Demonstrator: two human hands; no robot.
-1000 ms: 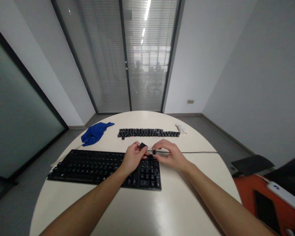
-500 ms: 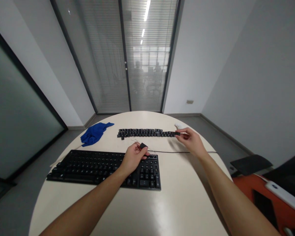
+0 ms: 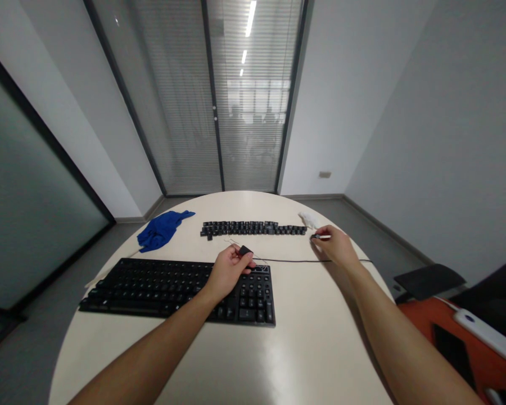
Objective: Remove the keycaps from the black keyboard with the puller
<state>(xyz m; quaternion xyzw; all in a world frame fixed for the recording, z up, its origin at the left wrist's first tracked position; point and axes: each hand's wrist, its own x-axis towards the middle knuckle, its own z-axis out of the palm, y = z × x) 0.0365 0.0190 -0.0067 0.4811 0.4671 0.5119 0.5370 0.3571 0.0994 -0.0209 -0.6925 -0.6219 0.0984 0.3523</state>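
My left hand point(image 3: 229, 271) is closed above the right part of a black keyboard point(image 3: 152, 287), pinching a small black square piece point(image 3: 245, 250) that looks like a keycap. A thin wire tool point(image 3: 233, 241) shows beside those fingers; whether they grip it too is unclear. To the right, my right hand point(image 3: 335, 245) is low over the table with thumb and fingertips pinched on a small dark keycap point(image 3: 314, 238). It is just right of and nearer than the end of a row of loose black keycaps point(image 3: 253, 228).
A blue cloth point(image 3: 162, 229) lies at the table's left edge. Behind my right hand is a crumpled white thing point(image 3: 308, 219). A black cable point(image 3: 290, 261) crosses the round table point(image 3: 312, 349). An orange surface point(image 3: 430, 326) with a white power strip point(image 3: 484, 334) stands at right.
My right hand has moved slightly right and toward me, away from the end of the keycap row. The left hand stays where it was, with the black piece still pinched.
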